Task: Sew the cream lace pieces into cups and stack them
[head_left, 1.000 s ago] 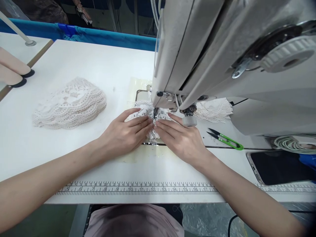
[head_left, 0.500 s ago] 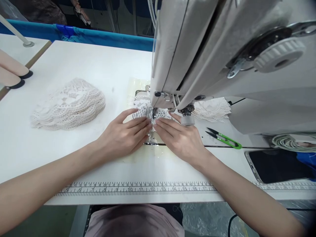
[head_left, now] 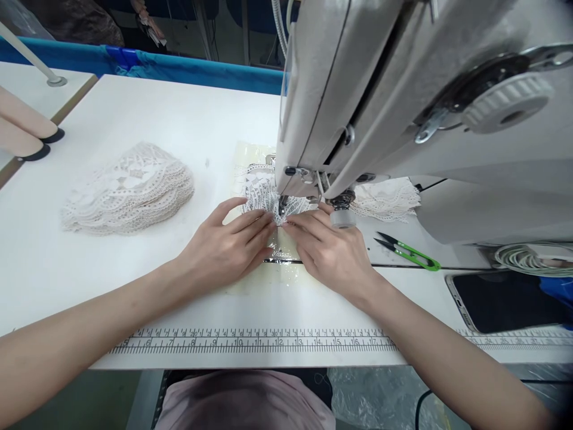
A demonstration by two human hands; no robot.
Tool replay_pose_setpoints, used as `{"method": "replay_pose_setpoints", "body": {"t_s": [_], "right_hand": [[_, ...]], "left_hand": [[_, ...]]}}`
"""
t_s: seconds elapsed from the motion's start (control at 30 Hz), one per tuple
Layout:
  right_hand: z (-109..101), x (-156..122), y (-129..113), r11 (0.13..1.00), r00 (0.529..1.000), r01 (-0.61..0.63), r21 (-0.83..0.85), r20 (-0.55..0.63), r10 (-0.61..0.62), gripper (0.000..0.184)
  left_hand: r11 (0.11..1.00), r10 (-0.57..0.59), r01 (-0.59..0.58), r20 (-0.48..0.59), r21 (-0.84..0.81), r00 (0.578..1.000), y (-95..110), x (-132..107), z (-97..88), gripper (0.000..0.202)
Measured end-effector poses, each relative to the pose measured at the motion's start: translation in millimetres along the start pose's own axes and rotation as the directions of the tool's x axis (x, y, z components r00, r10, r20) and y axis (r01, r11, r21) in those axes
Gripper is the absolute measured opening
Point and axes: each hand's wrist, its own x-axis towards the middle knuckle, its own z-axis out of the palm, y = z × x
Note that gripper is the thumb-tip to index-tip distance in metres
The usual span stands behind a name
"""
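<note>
A piece of white lace (head_left: 258,186) lies under the presser foot (head_left: 282,205) of a sewing machine (head_left: 331,89). From the left, my left hand (head_left: 228,242) holds the near edge of the lace, its fingertips close together just beside the foot and one finger set apart on the far side. My right hand (head_left: 329,248) grips the lace from the other side, fingers bunched near the foot and partly behind the machine's lower parts. The thumbs are mostly hidden, as is the lace beneath the machine head.
A stack of lace pieces (head_left: 129,191) lies at left, and more lace (head_left: 387,198) at right behind the needle. Green thread snips (head_left: 408,251), a phone (head_left: 505,301) and a coiled cord (head_left: 532,258) are at right. A printed ruler (head_left: 268,343) runs along the table's front edge.
The lace has slid slightly away from me under the presser foot. My right fingers are more bent. A metal lever now shows in the machine head's slot. The view has shifted slightly.
</note>
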Motion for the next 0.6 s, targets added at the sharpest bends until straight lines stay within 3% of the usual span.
{"method": "replay_pose_setpoints", "body": {"t_s": [0.6], "right_hand": [[7,1,4,0.991,0.999,0.021,-0.132,0.027,-0.017,0.032]], "left_hand": [[0.965,-0.173,0.176,0.034,-0.193,0.984,-10,3,15.8,0.029]]}}
